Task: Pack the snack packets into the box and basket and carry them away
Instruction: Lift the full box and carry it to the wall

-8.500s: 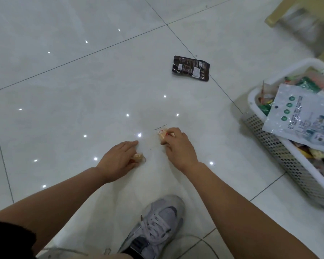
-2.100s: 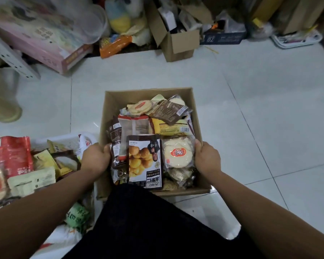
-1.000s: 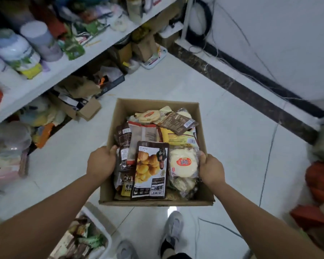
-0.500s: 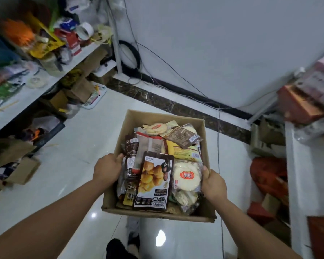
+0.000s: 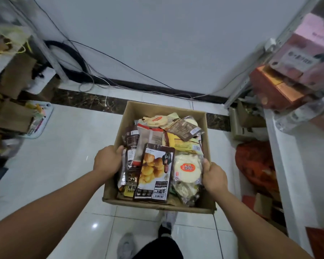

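Observation:
I carry a brown cardboard box in the air above the white tiled floor. It is heaped with several snack packets, among them a dark pouch with golden balls, a round white cake packet and a brown sachet. My left hand grips the box's left wall, thumb over the rim. My right hand grips the right wall the same way. The basket is out of view.
A white wall with loose cables and a dark skirting strip stands just ahead. Cluttered shelves and cardboard boxes line the left. On the right are a white shelf unit, an orange-red bag and stacked cartons. My shoes show below.
Earlier my hands picked small packets off the floor; then they took the filled box by its sides and lifted it. Over the last second the view swung right toward the white wall.

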